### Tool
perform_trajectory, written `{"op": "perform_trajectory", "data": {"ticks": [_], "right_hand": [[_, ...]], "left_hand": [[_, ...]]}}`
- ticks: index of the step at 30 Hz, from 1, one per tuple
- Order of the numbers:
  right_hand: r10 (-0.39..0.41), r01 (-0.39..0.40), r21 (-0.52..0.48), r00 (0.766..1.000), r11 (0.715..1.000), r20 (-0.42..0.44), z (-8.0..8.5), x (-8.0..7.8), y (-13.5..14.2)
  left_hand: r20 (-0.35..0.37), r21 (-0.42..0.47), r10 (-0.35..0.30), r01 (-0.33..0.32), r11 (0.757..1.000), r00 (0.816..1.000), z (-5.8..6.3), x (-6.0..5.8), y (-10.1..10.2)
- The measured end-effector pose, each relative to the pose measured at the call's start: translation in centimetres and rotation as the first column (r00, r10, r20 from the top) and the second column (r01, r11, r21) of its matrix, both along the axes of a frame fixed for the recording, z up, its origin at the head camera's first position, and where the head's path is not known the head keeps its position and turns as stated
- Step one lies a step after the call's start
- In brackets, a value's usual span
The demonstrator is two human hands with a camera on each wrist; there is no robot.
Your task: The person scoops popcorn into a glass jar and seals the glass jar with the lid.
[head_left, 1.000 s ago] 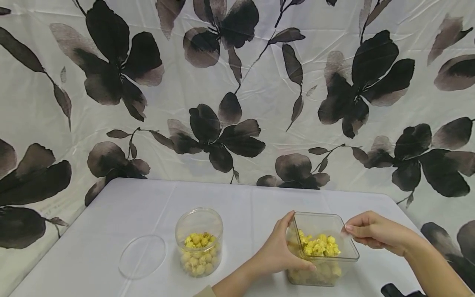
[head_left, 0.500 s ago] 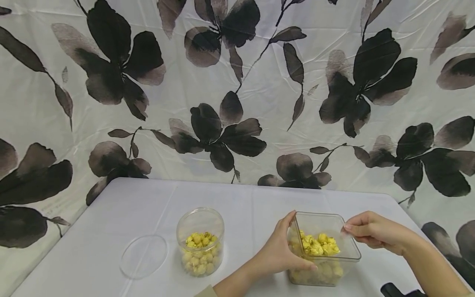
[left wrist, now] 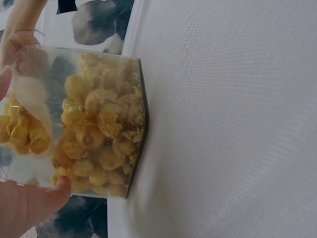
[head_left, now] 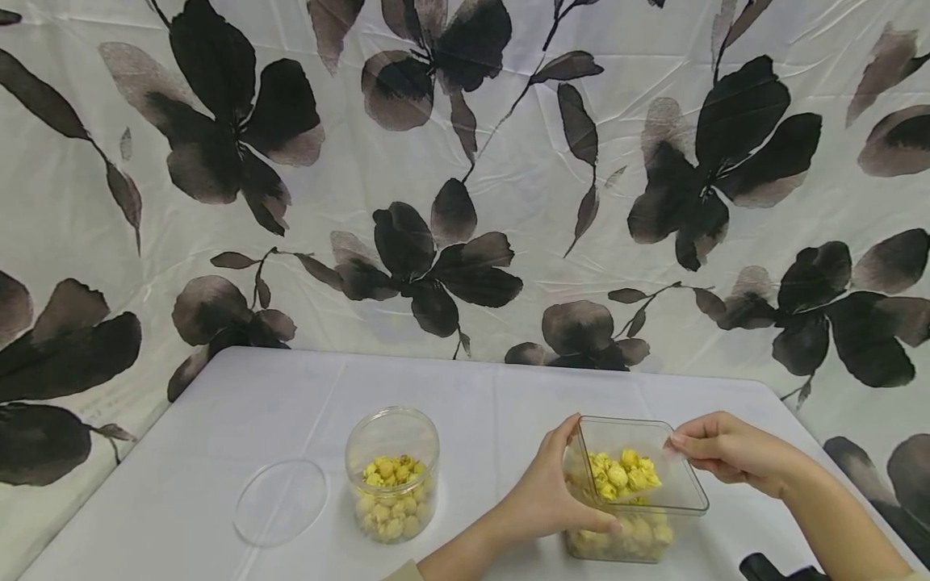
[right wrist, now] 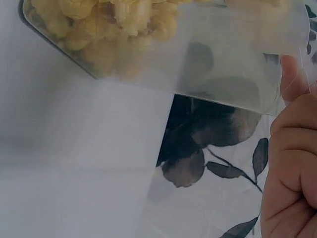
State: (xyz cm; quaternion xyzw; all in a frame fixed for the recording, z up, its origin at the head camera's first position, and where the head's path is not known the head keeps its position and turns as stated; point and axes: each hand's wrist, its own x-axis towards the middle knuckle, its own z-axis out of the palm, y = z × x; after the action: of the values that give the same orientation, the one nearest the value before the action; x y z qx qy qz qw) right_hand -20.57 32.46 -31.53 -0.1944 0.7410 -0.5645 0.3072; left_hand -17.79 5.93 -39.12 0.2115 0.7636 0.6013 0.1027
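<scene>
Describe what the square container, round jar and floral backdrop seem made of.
Square container: clear, glossy, probably rigid plastic, though glass is possible; popcorn shows through its walls.
Round jar: transparent and smooth, plastic or glass; its rim catches light.
Floral backdrop: likely thin printed fabric, slightly shiny; fine creases show.

A white-covered table (head_left: pixel 479 411) is supporting three clear things. On its left side a round disc (head_left: pixel 281 503) is lying flat. Just to the right of this, a cylindrical jar (head_left: pixel 393 440) is standing upright, and farther right, well apart from the jar, a squarish container (head_left: pixel 679 486) is resting on the white surface.
</scene>
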Motion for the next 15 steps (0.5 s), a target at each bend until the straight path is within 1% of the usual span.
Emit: {"op": "perform_trajectory", "data": {"ticks": [6, 15], "right_hand": [[0.049, -0.048, -0.041, 0.998, 0.998, 0.025, -0.15, -0.1, 0.39], [0.062, -0.059, -0.065, 0.997, 0.996, 0.043, 0.17, -0.1, 0.95]], "left_hand": [[-0.004, 0.001, -0.004, 0.004, 1.0, 1.0, 0.05, 0.05, 0.03], [0.001, -0.002, 0.002, -0.002, 1.0, 1.0, 0.02, -0.02, 0.02]]}}
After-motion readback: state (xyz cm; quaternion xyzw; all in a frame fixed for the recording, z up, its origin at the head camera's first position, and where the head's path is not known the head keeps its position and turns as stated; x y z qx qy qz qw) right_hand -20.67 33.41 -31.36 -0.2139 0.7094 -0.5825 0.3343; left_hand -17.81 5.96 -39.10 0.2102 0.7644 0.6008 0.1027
